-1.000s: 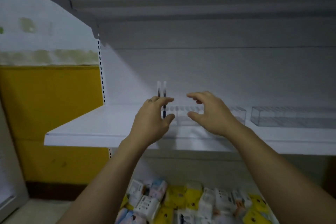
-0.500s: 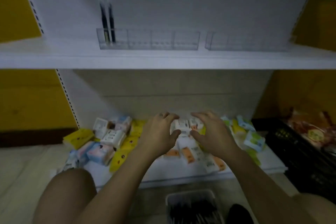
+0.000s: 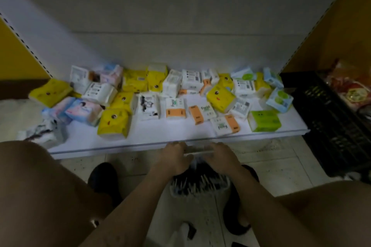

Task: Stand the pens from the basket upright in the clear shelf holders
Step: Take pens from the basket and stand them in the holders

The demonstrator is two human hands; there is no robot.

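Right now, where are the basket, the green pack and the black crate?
basket (image 3: 200,193): head view, its near wall.
green pack (image 3: 264,120): head view, its top face.
black crate (image 3: 331,126): head view, its side wall.

Shelf: low white board (image 3: 160,143) strewn with tissue packs (image 3: 113,124) in yellow, white, orange and green.
Back: pale grey panel (image 3: 180,6) between slotted uprights (image 3: 30,50).
Sides: yellow panels (image 3: 341,26) left and right.
Floor: pale speckled tiles (image 3: 271,158).
Right: black slatted crate (image 3: 331,126) holding red-wrapped goods (image 3: 353,90).
Light: dim, brightest on the shelf.
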